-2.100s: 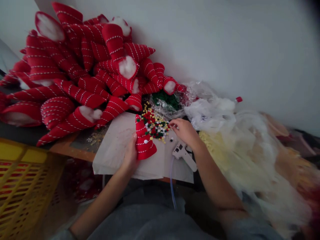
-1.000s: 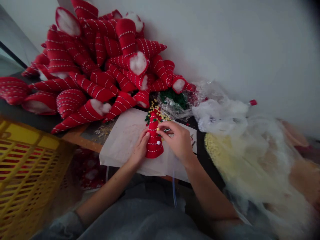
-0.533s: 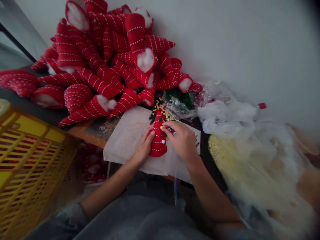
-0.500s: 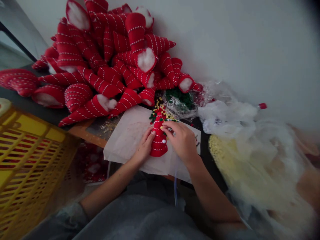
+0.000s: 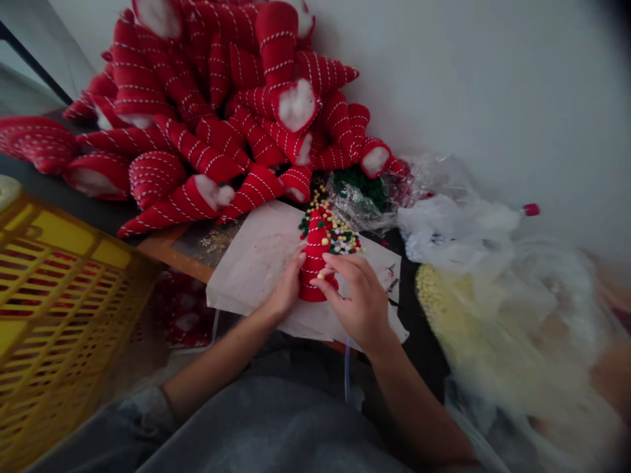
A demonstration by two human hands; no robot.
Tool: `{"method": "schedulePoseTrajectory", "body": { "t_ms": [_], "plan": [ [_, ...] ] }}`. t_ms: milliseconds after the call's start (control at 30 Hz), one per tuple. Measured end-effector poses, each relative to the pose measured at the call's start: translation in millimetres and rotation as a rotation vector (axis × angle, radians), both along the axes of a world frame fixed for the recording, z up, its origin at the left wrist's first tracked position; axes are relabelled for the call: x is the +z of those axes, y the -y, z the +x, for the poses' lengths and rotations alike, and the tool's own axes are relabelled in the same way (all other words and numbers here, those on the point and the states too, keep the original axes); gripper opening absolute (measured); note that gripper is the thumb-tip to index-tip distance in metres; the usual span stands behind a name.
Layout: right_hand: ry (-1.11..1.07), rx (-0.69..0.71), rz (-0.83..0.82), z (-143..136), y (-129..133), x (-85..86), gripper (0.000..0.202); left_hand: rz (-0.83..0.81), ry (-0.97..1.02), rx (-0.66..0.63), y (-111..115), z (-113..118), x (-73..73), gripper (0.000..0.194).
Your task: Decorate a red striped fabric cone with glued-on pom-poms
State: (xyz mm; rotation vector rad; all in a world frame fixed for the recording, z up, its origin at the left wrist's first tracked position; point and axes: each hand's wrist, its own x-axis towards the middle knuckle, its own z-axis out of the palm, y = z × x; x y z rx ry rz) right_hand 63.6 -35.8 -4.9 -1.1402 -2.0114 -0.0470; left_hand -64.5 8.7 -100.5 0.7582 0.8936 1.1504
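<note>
A red stuffed cone [image 5: 312, 263] with white dashed stitching stands out in the middle of the head view, its tip pointing away from me. My left hand [image 5: 288, 286] is closed along its left side, the thumb lying on the fabric. At the cone's lower right, my right hand [image 5: 359, 295] has thumb and finger brought together at a small yellow pom-pom [image 5: 321, 276]. Another yellow pom-pom [image 5: 325, 242] sits higher on the cone, with green ones nearer the tip. The right fingers cover part of the cone's lower right.
Loose yellow, green and white pom-poms [image 5: 345, 242] lie behind the cone on white paper [image 5: 246, 263]. A heap of red stuffed cones [image 5: 211, 125] fills the back left. Plastic bags [image 5: 517, 315] are at right, one with yellow pom-poms. A yellow crate [image 5: 73, 309] stands at left.
My right hand has moved down the cone from the upper yellow pom-pom, which stays on the fabric. Another yellow pom-pom now shows at its fingertips. The white pom-pom is mostly covered.
</note>
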Motion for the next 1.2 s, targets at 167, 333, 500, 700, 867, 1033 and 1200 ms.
{"method": "schedulePoseTrajectory", "body": {
  "t_ms": [167,333,500,700,867,1033,1200],
  "plan": [
    [-0.007,0.023,-0.034,-4.4,-7.0,-15.4,0.065,0.08,-0.106,-0.039,1.0,-5.0,-1.8,0.04],
    [0.085,-0.033,-0.016,-2.0,-7.5,-10.5,0.059,0.097,-0.112,-0.083,2.2,-6.6,-0.9,0.043],
    [0.114,-0.072,-0.003,-3.5,-5.1,-6.1,0.052,0.14,-0.1,-0.093,1.2,-7.7,9.6,0.036],
    [0.16,-0.1,-0.04,-6.2,-6.7,-10.3,0.053,0.145,-0.105,-0.115,0.7,-9.0,12.9,0.032],
    [0.223,-0.153,-0.022,-5.8,-5.9,-9.9,0.042,0.148,-0.124,-0.101,1.6,-7.1,8.8,0.039],
    [0.275,-0.178,-0.011,-6.6,-3.0,-9.9,0.037,0.169,-0.14,-0.097,2.5,-9.5,11.5,0.035],
    [0.27,-0.24,0.015,-9.6,-4.0,-9.0,0.013,0.151,-0.15,-0.106,2.0,-8.7,5.6,0.037]
  ]
}}
